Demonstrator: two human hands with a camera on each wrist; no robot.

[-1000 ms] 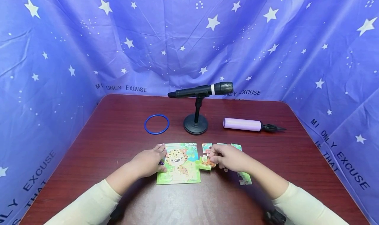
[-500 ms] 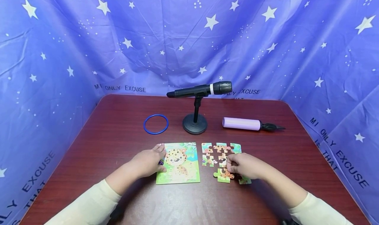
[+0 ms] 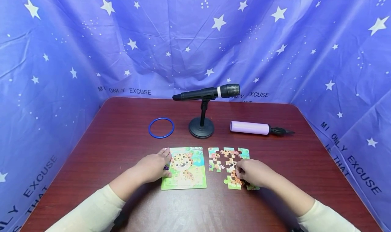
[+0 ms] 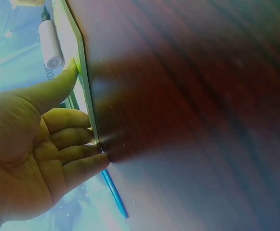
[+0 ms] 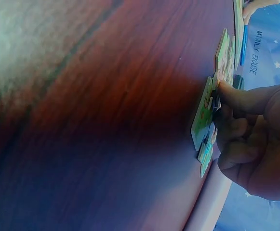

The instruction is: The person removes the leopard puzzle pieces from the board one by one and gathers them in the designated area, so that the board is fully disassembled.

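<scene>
A square puzzle board [image 3: 197,177] printed with a cartoon leopard lies flat. At its left edge rests my left hand [image 3: 151,167]; in the left wrist view its thumb and straight fingers touch the board's side [image 4: 86,82]. Right of the board, several loose jigsaw pieces [image 3: 215,166] form a partly joined leopard picture. My right hand [image 3: 256,172] pinches a green and orange jigsaw piece [image 3: 234,185] at the bottom row of that group. The right wrist view shows thumb and index fingertip together at the pieces, the other fingers of the hand [image 5: 260,130] curled; the fingers hide some pieces.
A black microphone [image 3: 195,95] sits on a stand with a round base [image 3: 201,128] behind the puzzle. To its left lies a blue ring [image 3: 161,137], to its right a lilac hand pump [image 3: 248,128]. Starry blue cloth [image 3: 171,28] surrounds the table [image 3: 122,123].
My right hand has carried the jigsaw piece from beside the board's right edge rightward and down to the bottom row of the loose pieces. My left hand has stayed put.
</scene>
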